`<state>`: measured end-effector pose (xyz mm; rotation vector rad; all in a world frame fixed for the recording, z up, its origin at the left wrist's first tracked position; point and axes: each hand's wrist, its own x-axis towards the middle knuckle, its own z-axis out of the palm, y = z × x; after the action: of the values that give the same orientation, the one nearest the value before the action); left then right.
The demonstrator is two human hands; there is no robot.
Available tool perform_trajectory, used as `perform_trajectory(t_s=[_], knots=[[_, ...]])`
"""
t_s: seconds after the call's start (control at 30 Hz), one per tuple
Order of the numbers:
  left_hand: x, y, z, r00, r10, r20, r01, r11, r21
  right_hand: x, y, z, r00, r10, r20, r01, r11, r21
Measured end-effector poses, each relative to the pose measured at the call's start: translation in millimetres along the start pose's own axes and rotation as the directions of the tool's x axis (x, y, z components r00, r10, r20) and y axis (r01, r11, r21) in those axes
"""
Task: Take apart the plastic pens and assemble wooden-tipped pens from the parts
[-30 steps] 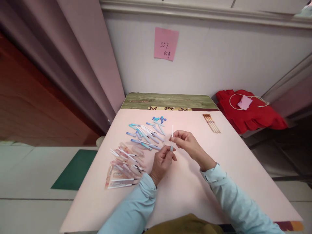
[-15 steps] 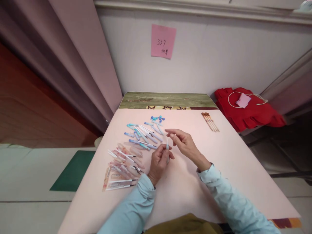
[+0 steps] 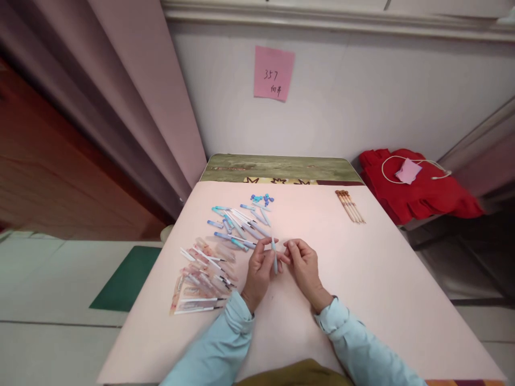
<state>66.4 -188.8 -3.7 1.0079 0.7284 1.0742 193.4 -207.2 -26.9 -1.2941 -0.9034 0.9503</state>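
Near the middle of the table, my left hand [image 3: 257, 272] is closed around a pale blue pen barrel [image 3: 274, 258], which stands nearly upright between thumb and fingers. Just right of it, my right hand [image 3: 306, 265] has thumb and forefinger pinched together; what they hold, if anything, is too small to make out. Blue and lilac pen parts with white refills [image 3: 243, 221] lie loose beyond my left hand. Behind them sit small blue and turquoise toppers [image 3: 267, 199]. To the left spreads a pile of clear pinkish pen parts and refills [image 3: 205, 268].
Several slim pens with brown tops [image 3: 349, 206] lie side by side at the table's right. A red cloth [image 3: 418, 193] with a white cable [image 3: 388, 174] is beyond the right edge. A pink note [image 3: 274, 73] hangs on the wall; a curtain [image 3: 161, 96] borders the left.
My right hand has come down and toward me, from above the pen barrel to beside it, and its fingers have closed into a pinch. My left hand still holds the barrel.
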Motion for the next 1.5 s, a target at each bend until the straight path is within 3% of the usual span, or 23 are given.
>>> perform_trajectory(t_s=[0.1, 0.27, 0.47, 0.7, 0.87, 0.97, 1.1, 1.2, 1.27, 1.5], knots=[[-4.4, 1.7, 3.7, 0.998, 0.029, -0.049, -0.026, 0.998, 0.06, -2.3, -0.3, 0.2, 0.999, -0.02, 0.041, 0.02, 1.0, -0.008], [-8.9, -0.9, 10.0, 0.969, 0.029, -0.246, -0.02, 0.999, 0.039, -9.7, -6.6, -4.0, 0.993, -0.079, 0.082, 0.089, 0.988, -0.122], [-2.7, -1.7, 12.1, 0.906, 0.117, -0.406, -0.082, 0.991, 0.104, -9.7, -19.0, -4.1, 0.953, -0.126, 0.274, 0.195, 0.95, -0.242], [6.5, -4.4, 10.2, 0.88, 0.147, -0.451, -0.067, 0.98, 0.189, -0.7, -35.1, -1.9, 0.926, -0.096, 0.366, 0.224, 0.919, -0.325], [9.3, 5.6, 11.9, 0.911, 0.054, -0.41, 0.001, 0.991, 0.132, 7.4, -40.7, -4.1, 0.919, -0.122, 0.375, 0.271, 0.886, -0.376], [7.1, 16.0, 12.3, 0.903, 0.021, -0.429, 0.034, 0.992, 0.122, 16.7, -43.3, -6.4, 0.893, -0.142, 0.427, 0.315, 0.875, -0.368], [-1.2, 20.4, 8.8, 0.903, 0.004, -0.43, 0.08, 0.981, 0.179, 33.3, -49.1, -9.7, 0.892, -0.051, 0.449, 0.233, 0.903, -0.36], [-5.9, 16.2, 3.5, 0.893, -0.004, -0.449, 0.091, 0.981, 0.172, 36.5, -50.7, -8.6, 0.8, 0.1, 0.592, 0.134, 0.932, -0.338], [-6.3, 13.7, 1.0, 0.878, 0.019, -0.478, 0.078, 0.98, 0.184, 31.2, -48.1, -5.0, 0.76, 0.133, 0.637, 0.099, 0.944, -0.316], [1.6, 22.8, -3.1, 0.895, 0.032, -0.446, 0.069, 0.975, 0.21, 20.6, -33.2, -4.1, 0.888, 0.065, 0.455, 0.106, 0.935, -0.339]])
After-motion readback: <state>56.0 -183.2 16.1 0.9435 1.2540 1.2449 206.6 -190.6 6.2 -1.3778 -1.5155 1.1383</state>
